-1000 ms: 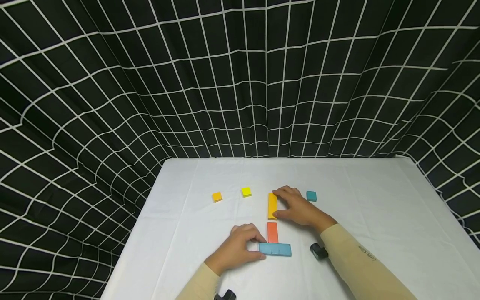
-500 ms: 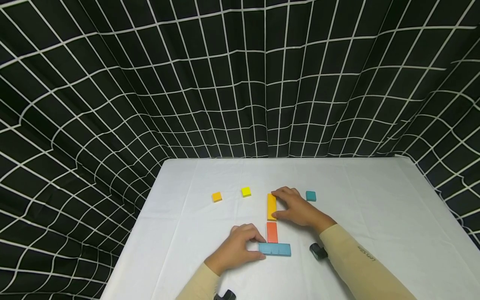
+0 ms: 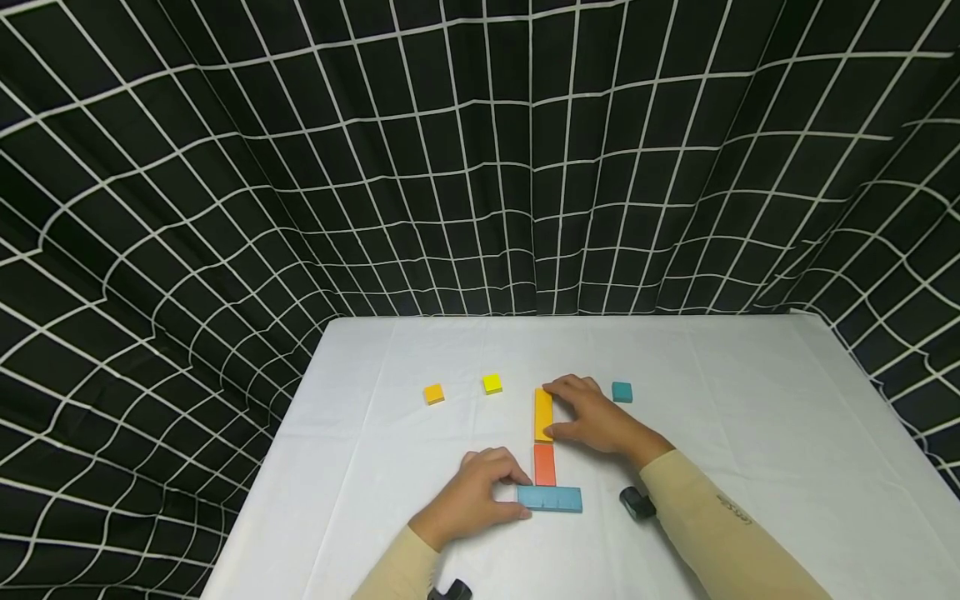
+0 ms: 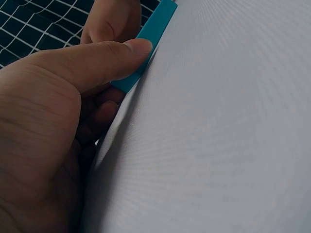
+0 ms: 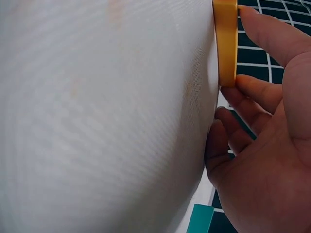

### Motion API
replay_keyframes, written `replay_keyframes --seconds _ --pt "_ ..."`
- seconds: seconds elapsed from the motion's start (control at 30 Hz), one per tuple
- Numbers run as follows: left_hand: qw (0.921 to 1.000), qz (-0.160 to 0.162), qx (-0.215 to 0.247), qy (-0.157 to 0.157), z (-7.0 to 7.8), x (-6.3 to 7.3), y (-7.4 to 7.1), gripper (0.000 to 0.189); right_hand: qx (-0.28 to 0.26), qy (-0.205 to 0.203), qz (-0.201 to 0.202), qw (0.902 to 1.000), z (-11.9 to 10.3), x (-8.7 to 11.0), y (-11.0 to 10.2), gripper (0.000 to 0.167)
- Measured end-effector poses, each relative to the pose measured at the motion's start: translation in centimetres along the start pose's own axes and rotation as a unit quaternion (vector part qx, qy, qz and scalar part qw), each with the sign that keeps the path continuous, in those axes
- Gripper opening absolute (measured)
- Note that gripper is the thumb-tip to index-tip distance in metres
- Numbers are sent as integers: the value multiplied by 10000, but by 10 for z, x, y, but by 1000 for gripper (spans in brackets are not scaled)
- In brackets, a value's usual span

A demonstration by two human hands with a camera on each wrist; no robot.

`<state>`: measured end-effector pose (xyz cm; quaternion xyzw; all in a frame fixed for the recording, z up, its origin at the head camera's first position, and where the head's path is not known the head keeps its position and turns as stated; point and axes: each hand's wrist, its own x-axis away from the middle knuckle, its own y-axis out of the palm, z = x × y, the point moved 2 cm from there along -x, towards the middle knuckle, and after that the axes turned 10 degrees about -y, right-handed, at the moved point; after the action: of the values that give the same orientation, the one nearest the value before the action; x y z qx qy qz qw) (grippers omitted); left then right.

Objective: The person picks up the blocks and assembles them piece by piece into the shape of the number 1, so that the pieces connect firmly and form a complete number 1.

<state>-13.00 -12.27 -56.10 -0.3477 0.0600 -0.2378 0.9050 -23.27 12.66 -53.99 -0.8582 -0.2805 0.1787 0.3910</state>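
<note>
The fingers of the left hand [image 3: 472,496] pinch a blue block [image 3: 551,499] by its left end on the white worktop [image 3: 750,417]. Behind it lies a red block [image 3: 544,464], then a long orange block [image 3: 543,414] in line, grasped by the right hand's [image 3: 592,418] fingers. Small orange [image 3: 433,394], teal [image 3: 622,392] and yellow [image 3: 492,383] blocks lie around the far part.

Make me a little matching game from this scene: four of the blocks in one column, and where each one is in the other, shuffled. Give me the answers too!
Blocks
1. red block
2. small teal block
3. long blue block
4. long orange-yellow block

Places, as the head view shows them
A. held by the right hand
B. held by the left hand
C. between the two long blocks
D. right of all the other blocks

Pairs: 1-C, 2-D, 3-B, 4-A
</note>
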Motion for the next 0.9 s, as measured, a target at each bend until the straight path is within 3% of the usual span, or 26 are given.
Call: replay_keyframes --seconds 0.9 --pt "10000 42 -25 27 0 0 0 27 -62 5 18 10000 0 0 2 74"
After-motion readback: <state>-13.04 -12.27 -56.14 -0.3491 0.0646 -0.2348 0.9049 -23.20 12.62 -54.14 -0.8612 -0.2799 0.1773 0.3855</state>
